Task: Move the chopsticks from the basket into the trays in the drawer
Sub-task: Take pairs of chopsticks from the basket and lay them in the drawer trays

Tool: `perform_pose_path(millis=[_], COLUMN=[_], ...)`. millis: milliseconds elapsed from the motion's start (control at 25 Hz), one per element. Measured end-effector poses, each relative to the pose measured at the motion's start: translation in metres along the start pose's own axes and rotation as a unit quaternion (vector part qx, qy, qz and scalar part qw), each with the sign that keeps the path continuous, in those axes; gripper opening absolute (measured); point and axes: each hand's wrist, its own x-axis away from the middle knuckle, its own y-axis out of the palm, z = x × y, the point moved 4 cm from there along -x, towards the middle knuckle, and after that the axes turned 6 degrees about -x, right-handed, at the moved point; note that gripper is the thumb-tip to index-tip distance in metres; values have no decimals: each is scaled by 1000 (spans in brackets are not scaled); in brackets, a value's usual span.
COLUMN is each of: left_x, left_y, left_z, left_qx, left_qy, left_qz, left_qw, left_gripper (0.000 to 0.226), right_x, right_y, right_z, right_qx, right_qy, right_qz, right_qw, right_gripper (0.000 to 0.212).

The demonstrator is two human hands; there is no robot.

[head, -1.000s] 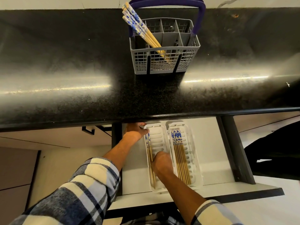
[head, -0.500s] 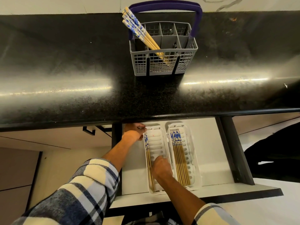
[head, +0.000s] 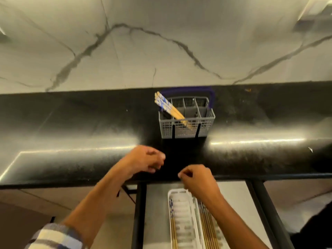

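A grey cutlery basket [head: 186, 129] with a purple handle stands on the black counter. Several wooden chopsticks [head: 168, 108] with blue-patterned tops lean out of its left side. Below the counter edge, two white trays lie in the open drawer [head: 156, 221]. The left tray [head: 183, 221] has chopsticks along its left wall, and the right tray's chopsticks [head: 209, 230] lie in a bundle. My left hand [head: 144, 159] hovers over the counter's front edge, fingers loosely curled, holding nothing. My right hand [head: 198, 179] is just right of it, above the trays, also curled and empty.
The black counter [head: 71, 133] is glossy with bright reflections. A white marbled wall [head: 161, 42] rises behind it. A dark drawer rail [head: 269, 212] runs down the right side. A dark shape sits at the lower right corner.
Both hands have lifted out of the drawer to the counter's front edge. The view has tilted upward, showing the wall. The chopsticks stay in the left tray.
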Motion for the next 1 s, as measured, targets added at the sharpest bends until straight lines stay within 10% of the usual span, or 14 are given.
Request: perform_pose_path(millis=[200,1000], left_x=[-41,-100], left_y=[-54,-40], left_z=[72,98], left_qx=[228,99], left_qy=[78,61], left_qz=[223,360], left_qw=[945,926], left_gripper=[7,22], right_x=[-42,-49], right_y=[-47,-67], right_z=[-92,-64], right_qx=[-12,-60], right_qy=[-99,-17], right_qz=[90,74], right_qw=[991,995], right_gripper=[22,22])
